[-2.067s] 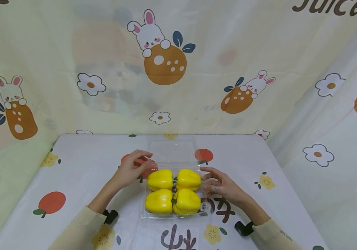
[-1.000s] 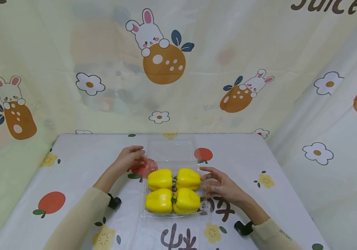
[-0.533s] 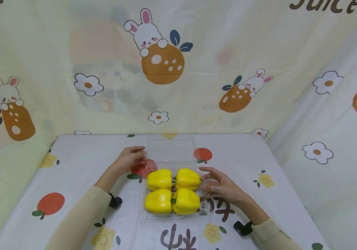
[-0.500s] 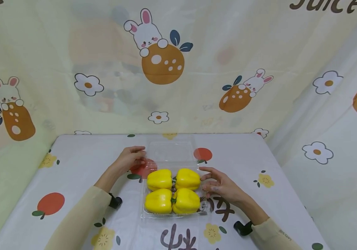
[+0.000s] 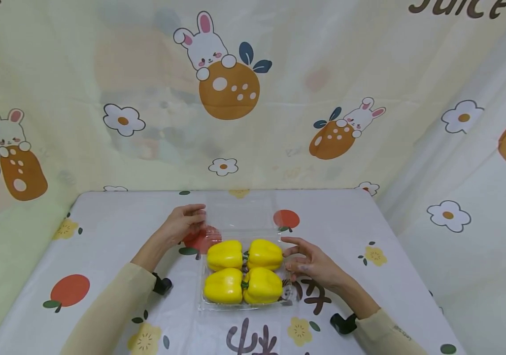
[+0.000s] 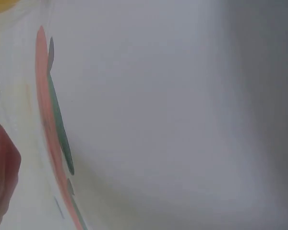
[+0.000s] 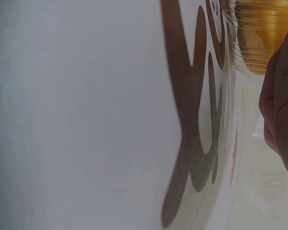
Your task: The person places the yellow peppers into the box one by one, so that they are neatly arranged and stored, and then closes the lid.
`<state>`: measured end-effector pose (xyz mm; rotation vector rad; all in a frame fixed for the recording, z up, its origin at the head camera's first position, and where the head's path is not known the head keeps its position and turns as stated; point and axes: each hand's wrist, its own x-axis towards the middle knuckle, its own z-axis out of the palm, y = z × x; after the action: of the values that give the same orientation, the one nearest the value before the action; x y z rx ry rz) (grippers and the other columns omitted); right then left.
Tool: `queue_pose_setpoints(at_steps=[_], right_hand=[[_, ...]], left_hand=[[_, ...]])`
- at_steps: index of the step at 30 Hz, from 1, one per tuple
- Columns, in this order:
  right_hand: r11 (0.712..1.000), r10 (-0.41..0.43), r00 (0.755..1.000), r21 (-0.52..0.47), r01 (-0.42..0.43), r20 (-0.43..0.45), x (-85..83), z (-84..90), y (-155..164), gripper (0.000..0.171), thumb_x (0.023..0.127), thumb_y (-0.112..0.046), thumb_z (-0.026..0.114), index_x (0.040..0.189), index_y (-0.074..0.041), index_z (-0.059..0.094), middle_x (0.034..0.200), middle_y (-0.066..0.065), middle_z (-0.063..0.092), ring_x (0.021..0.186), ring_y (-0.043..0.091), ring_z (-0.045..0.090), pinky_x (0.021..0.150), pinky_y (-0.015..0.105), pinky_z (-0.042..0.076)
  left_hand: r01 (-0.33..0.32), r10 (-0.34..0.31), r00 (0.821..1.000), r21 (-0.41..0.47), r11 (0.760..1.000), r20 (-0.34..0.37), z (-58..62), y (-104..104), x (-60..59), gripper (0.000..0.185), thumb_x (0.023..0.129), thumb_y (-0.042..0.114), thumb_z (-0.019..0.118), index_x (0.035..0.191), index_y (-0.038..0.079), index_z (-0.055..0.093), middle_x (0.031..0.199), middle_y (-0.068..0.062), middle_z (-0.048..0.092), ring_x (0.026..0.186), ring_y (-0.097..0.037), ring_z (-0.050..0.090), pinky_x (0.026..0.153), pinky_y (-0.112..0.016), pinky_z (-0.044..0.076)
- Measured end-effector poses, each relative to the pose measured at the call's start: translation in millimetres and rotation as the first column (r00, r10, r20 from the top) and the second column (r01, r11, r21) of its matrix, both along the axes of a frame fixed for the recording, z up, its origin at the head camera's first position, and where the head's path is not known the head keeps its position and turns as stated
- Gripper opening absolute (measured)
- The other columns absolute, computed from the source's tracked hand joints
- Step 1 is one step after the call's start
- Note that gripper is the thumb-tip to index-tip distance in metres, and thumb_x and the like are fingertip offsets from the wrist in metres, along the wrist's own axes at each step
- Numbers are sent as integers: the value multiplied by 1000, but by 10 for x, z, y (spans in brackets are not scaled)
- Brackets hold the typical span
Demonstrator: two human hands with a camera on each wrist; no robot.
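Observation:
A clear plastic clamshell container lies on the table, with several yellow bell peppers in two rows in its base. Its transparent lid is folded back on the far side. My left hand pinches the left edge of the lid between thumb and fingers. On the opposite side, my right hand touches the base's right wall with loosely bent, spread fingers. The left wrist view has only a sliver of the left hand at its edge. Ribbed clear plastic shows beside the right hand in the right wrist view.
A white printed cloth with fruit, flowers and dark lettering covers the table. Behind it hangs a curtain with rabbit prints, and another curtain side closes off the right. Dark wrist cameras sit at both cuffs.
My left hand has moved from the container's back left corner outward and back to the lid's left edge, then slightly upward. The lid's outline has shifted a little. The right hand stays put.

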<state>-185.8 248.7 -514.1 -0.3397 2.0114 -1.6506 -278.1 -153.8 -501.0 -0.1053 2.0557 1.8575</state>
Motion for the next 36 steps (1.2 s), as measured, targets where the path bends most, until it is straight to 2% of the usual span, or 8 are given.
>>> queue_pose_setpoints(at_steps=[9, 15, 18, 25, 30, 36], right_hand=[[1000, 2, 1000, 6, -2, 3, -1, 7, -4, 78, 100, -12, 71, 166, -14, 30, 140, 25, 50, 77, 17, 69, 81, 28, 65], [1000, 7, 1000, 3, -7, 3, -1, 14, 2, 80, 100, -12, 72, 167, -11, 28, 140, 25, 50, 76, 17, 69, 80, 28, 65], [1000, 13, 1000, -5, -13, 6, -2, 10, 7, 81, 100, -12, 72, 167, -11, 27, 140, 25, 49, 76, 17, 69, 80, 28, 65], [1000, 21, 1000, -15, -21, 5, -5, -11, 14, 81, 99, -12, 73, 167, -10, 28, 140, 25, 49, 77, 17, 69, 79, 28, 66], [999, 29, 1000, -26, -29, -1, -1, -14, 18, 81, 99, -11, 73, 167, -9, 27, 141, 26, 48, 78, 16, 69, 79, 29, 66], [999, 30, 1000, -39, -30, 7, -4, -16, 23, 81, 99, -9, 71, 167, -9, 27, 140, 26, 47, 80, 16, 68, 78, 29, 66]], left_hand=[[13, -12, 999, 13, 1000, -45, 49, 2, 12, 53, 107, 8, 59, 158, 2, 45, 147, -26, 52, 99, -19, 61, 86, -16, 60], [22, -26, 995, -52, 998, -93, 116, 3, 54, 52, 107, 10, 59, 157, 5, 46, 146, -25, 54, 110, -24, 61, 102, -31, 61], [18, -26, 994, -70, 997, -106, 131, 0, 68, 50, 107, 11, 59, 155, 6, 47, 145, -23, 56, 112, -26, 61, 106, -36, 60], [2, -9, 995, -73, 997, -95, 166, 8, 86, 49, 106, 10, 60, 154, 7, 48, 149, -22, 53, 112, -25, 60, 100, -27, 61], [11, -20, 994, -83, 996, -110, 212, 19, 114, 47, 106, 9, 60, 152, 5, 48, 149, -25, 52, 112, -25, 59, 101, -30, 61], [20, -35, 986, -95, 995, -164, 255, 10, 173, 40, 106, 8, 60, 145, 7, 53, 147, -26, 52, 115, -28, 59, 104, -34, 60]])
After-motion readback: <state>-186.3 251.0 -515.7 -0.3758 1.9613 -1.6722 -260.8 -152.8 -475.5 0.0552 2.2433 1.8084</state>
